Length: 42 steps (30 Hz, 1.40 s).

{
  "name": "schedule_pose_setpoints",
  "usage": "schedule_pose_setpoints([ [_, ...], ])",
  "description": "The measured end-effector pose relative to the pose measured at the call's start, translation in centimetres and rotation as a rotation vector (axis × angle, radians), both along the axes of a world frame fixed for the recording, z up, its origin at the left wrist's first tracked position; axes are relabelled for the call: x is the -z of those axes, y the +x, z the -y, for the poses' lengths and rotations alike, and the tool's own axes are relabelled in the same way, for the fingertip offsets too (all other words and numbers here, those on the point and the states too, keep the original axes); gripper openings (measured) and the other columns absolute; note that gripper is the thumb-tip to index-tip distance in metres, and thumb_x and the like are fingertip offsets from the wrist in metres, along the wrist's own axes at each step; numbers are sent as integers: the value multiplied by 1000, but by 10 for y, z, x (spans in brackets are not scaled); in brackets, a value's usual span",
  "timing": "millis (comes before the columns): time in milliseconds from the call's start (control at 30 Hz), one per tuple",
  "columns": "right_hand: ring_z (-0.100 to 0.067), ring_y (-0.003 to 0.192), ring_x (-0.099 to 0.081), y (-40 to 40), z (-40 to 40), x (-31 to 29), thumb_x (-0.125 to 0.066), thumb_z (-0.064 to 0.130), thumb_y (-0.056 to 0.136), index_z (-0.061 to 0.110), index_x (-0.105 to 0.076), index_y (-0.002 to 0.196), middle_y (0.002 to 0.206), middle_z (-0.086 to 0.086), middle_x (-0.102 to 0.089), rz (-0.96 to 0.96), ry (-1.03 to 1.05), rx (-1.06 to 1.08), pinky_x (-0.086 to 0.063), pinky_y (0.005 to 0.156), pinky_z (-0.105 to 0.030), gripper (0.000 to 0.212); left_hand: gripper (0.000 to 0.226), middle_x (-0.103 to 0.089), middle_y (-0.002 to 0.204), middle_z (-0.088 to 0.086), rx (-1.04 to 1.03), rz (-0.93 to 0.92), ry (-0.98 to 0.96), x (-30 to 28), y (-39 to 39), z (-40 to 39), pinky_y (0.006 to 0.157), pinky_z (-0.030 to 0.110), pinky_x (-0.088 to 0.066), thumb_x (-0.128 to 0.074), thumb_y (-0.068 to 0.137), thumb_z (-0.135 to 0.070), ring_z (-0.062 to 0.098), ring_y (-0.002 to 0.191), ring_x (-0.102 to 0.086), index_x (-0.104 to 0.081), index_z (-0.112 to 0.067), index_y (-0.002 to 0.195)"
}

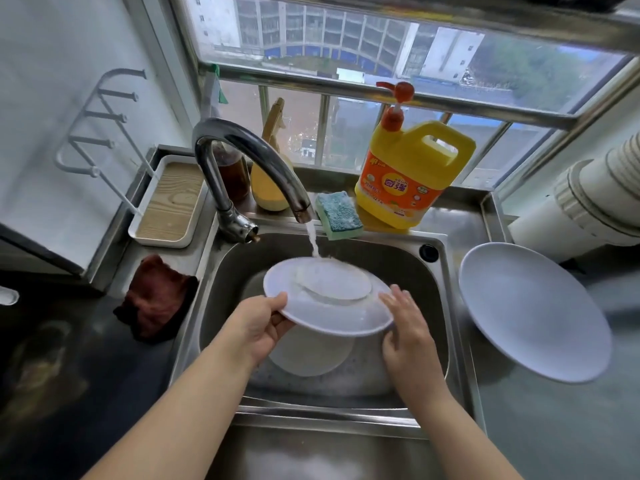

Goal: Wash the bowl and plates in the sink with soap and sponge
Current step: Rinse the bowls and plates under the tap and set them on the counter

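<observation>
Item: yellow detergent jug [414, 168] with red pump, standing on the sink ledge by the window.
Front label [398, 183], orange: two large white Chinese characters on a blue oval, reading 奇强.
Above them, a line of small Latin capitals, too small to make out.
Lower label edge: small print with digits, blurred and unreadable.
No other legible text in view.

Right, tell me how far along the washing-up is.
Looks done: one white plate lies on the counter right of the sink. In hand: the left hand grips a plate under the running tap, and the right hand touches its rim. Left: a white dish sits in the foamy basin below. The sponge lies on the ledge.
</observation>
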State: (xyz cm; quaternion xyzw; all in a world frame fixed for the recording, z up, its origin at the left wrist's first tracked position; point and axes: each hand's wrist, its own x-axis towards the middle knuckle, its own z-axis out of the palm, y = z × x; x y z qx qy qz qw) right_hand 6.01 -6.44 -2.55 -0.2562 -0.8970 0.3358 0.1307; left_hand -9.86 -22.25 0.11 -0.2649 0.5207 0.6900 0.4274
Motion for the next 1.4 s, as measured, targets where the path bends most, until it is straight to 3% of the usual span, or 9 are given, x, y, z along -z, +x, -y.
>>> schedule_pose_setpoints([
  [67,-13,142,-26,1,-1,-5,-48,-10,86,19,-39,144,153,3,-31,123,-208,181,-22,112,-23,65,14,-71,72,9,19,-68,12,3,-2,6,47,23,-54,-47,97,-4,19,68,-67,-60,0,95],
  [167,-20,130,-44,-3,-4,-2,-48,11,97,18,-36,146,143,0,-45,278,-556,383,-37,102,-31,51,14,-72,70,6,54,-151,48,3,-5,14,49,23,-54,-47,97,-4,14,59,-69,-62,-3,99],
  [267,-23,97,-64,-13,3,5,-44,16,101,8,-59,123,106,-9,-69,203,-1078,581,-53,82,-36,28,15,-74,75,6,103,-197,71,3,-3,15,51,25,-55,-48,96,-5,16,64,-70,-62,-5,102],
  [367,-25,79,-68,-17,6,1,-42,9,99,3,-67,96,76,-10,-73,52,-1328,723,-56,75,-40,26,14,-74,81,7,137,-228,76,5,-1,14,54,26,-56,-51,95,-6,17,69,-71,-62,-7,104],
  [500,-23,70,-66,-14,7,3,-46,5,97,1,-66,90,64,-8,-71,87,-1384,794,-54,60,-34,22,15,-74,86,8,191,-254,68,8,2,14,56,27,-56,-53,94,-6,19,74,-71,-62,-6,106],
  [800,-26,82,-63,0,2,11,-37,5,102,7,-60,96,90,-15,-67,57,-1436,832,-52,76,-38,23,18,-71,95,11,231,-208,143,9,5,3,63,28,-58,-49,96,-3,23,84,-68,-62,-6,108],
  [1000,-25,84,-66,1,-5,19,-40,4,101,10,-59,115,92,-12,-70,31,-1450,868,-52,66,-36,25,21,-70,95,10,209,-209,229,6,3,-6,66,27,-59,-47,96,0,18,82,-69,-61,-6,110],
  [1233,-26,96,-64,-7,-10,22,-38,10,102,16,-59,116,106,-10,-68,63,-1445,850,-50,74,-38,26,22,-69,97,9,202,-292,243,5,-1,-7,72,29,-59,-48,94,-1,20,84,-66,-59,-6,112],
  [1400,-29,116,-57,-15,-9,26,-34,15,104,13,-53,128,124,-10,-61,132,-1401,790,-41,101,-43,31,16,-73,84,4,179,-355,215,6,-10,5,62,24,-56,-51,93,-3,14,75,-70,-62,-10,101],
])
